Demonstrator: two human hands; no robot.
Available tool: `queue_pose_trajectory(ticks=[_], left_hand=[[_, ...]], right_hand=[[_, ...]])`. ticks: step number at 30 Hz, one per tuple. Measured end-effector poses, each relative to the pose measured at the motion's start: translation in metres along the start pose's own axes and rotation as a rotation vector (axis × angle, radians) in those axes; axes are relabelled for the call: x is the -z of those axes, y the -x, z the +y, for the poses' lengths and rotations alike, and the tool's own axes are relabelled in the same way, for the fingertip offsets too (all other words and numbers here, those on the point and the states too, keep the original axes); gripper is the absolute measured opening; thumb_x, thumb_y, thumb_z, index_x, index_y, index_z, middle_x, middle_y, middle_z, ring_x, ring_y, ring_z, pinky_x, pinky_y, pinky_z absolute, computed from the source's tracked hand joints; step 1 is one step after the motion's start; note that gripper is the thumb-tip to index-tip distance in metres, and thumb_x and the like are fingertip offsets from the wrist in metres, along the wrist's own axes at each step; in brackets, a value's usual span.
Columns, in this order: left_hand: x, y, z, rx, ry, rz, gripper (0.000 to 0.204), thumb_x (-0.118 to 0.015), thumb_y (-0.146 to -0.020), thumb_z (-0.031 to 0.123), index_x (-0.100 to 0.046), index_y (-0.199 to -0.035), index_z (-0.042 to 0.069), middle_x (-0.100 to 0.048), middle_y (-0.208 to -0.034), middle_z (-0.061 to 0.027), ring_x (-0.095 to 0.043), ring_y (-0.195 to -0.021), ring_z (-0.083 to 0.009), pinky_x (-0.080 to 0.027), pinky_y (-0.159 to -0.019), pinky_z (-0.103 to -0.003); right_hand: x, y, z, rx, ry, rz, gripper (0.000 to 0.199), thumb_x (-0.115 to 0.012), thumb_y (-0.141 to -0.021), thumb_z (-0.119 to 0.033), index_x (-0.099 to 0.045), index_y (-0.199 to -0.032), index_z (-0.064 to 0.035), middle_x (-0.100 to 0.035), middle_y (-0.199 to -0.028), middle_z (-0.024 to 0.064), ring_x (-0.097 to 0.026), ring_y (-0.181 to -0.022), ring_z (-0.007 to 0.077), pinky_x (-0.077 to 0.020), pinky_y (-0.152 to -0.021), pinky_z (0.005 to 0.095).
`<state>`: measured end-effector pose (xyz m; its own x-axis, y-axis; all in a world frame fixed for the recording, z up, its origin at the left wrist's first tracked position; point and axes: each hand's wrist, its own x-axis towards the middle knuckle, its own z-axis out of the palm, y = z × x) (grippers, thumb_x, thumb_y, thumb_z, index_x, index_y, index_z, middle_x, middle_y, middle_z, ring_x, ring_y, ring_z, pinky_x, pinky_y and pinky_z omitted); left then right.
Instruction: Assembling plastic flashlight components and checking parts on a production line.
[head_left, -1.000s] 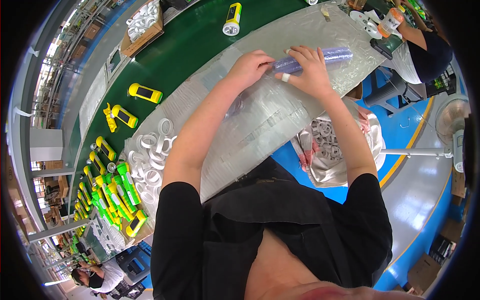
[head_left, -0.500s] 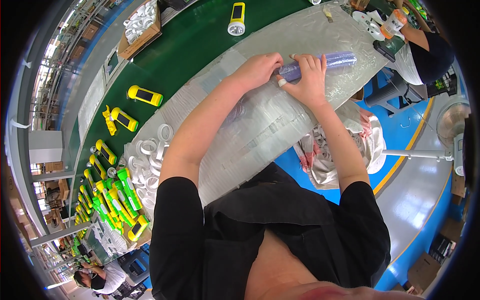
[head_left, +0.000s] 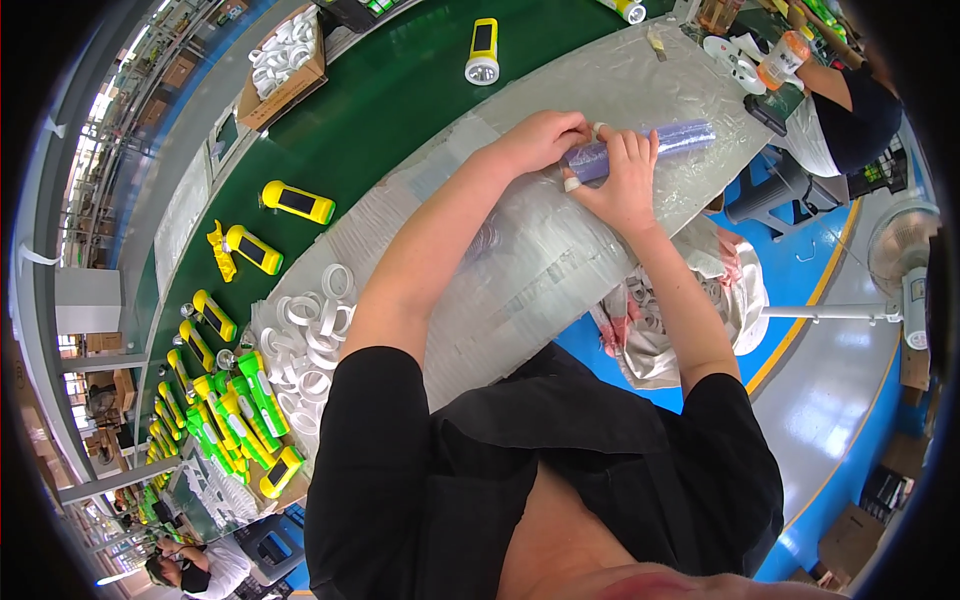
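Note:
A blue-violet see-through roll (head_left: 686, 136), long and shiny as if wrapped in clear film, lies on the film-covered worktable. My right hand (head_left: 622, 185) is closed round its near-left part, with pale coverings on some fingertips. At the roll's left end, the fingers of my left hand (head_left: 543, 140) are bent together in a pinch. Whatever they hold there is too small or hidden to name. Left of my left forearm, a heap of white plastic rings (head_left: 308, 340) rests on the table.
Yellow flashlights, one here (head_left: 483, 50), lie along the green conveyor belt (head_left: 390, 90) beyond the table. Green and yellow flashlights (head_left: 240, 405) pile up at left. A carton (head_left: 290, 90) holds white parts. Right are a sack (head_left: 735, 300), a fan (head_left: 905, 245) and a co-worker (head_left: 855, 115).
The whole view has shifted slightly, and another flashlight shows more fully at the top edge. Both hands stay at the roll, with little change in their grip.

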<state>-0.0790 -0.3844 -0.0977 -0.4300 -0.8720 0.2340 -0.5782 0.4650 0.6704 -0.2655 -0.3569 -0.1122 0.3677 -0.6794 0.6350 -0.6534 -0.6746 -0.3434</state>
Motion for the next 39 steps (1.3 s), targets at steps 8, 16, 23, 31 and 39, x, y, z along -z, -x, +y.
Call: queue_pose_trajectory(ticks=[8,16,23,31,39], left_hand=[[0.017,0.018,0.003,0.390,0.500,-0.250,0.032,-0.063,-0.093,0.021,-0.066,-0.121,0.006,-0.070,-0.103,-0.0048,-0.063,-0.085,-0.0104,-0.052,-0.080,-0.025],[0.017,0.020,0.006,0.362,0.433,-0.183,0.023,-0.066,-0.091,0.018,-0.072,-0.108,0.004,-0.071,-0.094,-0.0044,-0.065,-0.076,-0.0100,-0.055,-0.071,-0.024],[0.009,0.017,0.001,0.312,0.494,-0.146,0.016,-0.062,-0.091,0.012,-0.070,-0.100,0.001,-0.070,-0.091,-0.0071,-0.067,-0.073,-0.0145,-0.055,-0.068,-0.028],[-0.011,0.000,-0.012,-0.303,-0.143,0.026,0.008,-0.061,-0.087,0.006,-0.056,-0.092,0.003,-0.061,-0.089,-0.0106,-0.061,-0.083,-0.0308,-0.050,-0.071,-0.038],[-0.009,-0.021,-0.016,-0.455,-0.194,-0.034,0.007,-0.061,-0.088,0.007,-0.058,-0.093,0.003,-0.061,-0.090,-0.0092,-0.061,-0.080,-0.0307,-0.051,-0.070,-0.038]], right_hand=[[0.003,0.006,0.005,0.010,-0.066,0.002,0.070,-0.079,-0.062,-0.035,-0.052,-0.117,-0.0029,-0.054,-0.107,0.0106,-0.050,-0.110,0.0295,-0.0183,-0.111,0.0598],[0.007,0.005,0.002,-0.014,-0.087,-0.026,0.069,-0.079,-0.061,-0.033,-0.052,-0.117,-0.0029,-0.054,-0.107,0.0106,-0.051,-0.109,0.0295,-0.0188,-0.111,0.0596],[0.007,0.004,0.004,-0.025,-0.124,-0.032,0.070,-0.079,-0.059,-0.031,-0.053,-0.118,-0.0031,-0.053,-0.106,0.0110,-0.050,-0.108,0.0303,-0.0184,-0.111,0.0585],[0.008,0.002,0.003,-0.018,-0.103,-0.063,0.075,-0.078,-0.059,-0.030,-0.050,-0.123,-0.0035,-0.052,-0.110,0.0117,-0.049,-0.110,0.0310,-0.0167,-0.112,0.0585],[0.010,0.000,-0.001,-0.055,-0.090,-0.088,0.079,-0.078,-0.060,-0.029,-0.045,-0.125,-0.0015,-0.051,-0.108,0.0129,-0.049,-0.109,0.0318,-0.0159,-0.112,0.0587]])
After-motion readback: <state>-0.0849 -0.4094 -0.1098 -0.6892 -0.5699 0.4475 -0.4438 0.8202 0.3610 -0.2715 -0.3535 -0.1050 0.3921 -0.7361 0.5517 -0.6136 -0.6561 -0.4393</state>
